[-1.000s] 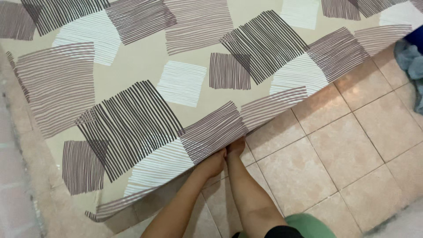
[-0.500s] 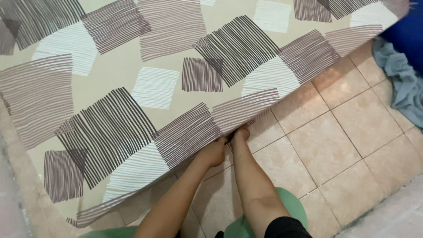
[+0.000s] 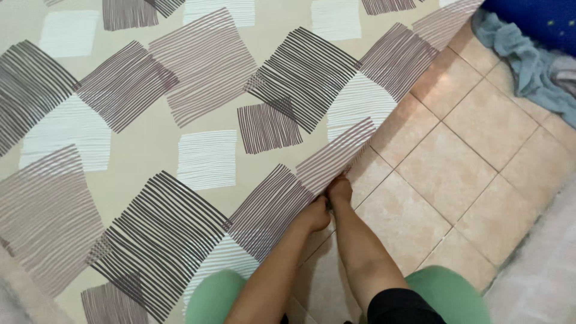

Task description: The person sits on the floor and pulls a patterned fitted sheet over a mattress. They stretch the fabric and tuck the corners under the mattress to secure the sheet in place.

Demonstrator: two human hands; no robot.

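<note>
Your left hand [image 3: 313, 215] and right hand [image 3: 339, 191] sit side by side, almost touching, at the lower edge of the patterned sheet [image 3: 198, 150]. Both hands are curled closed with the fingers tucked under the fabric's edge, so each has hold of the sheet there; the fingertips themselves are hidden beneath the cloth. The sheet is beige with tilted squares of dark grey, mauve and white stripes, and it spreads flat over a mattress up and to the left of your hands, filling most of the view. Its edge runs diagonally from your hands up toward the top right. Below and to the right lies the tiled floor [image 3: 468, 174], pinkish-beige with pale grout lines. Your green-clad knees [image 3: 447, 294] show at the bottom. At the top right corner, well apart from your hands, a crumpled grey-blue cloth [image 3: 528, 66] lies on the floor beside a dark blue fabric [image 3: 540, 18].
</note>
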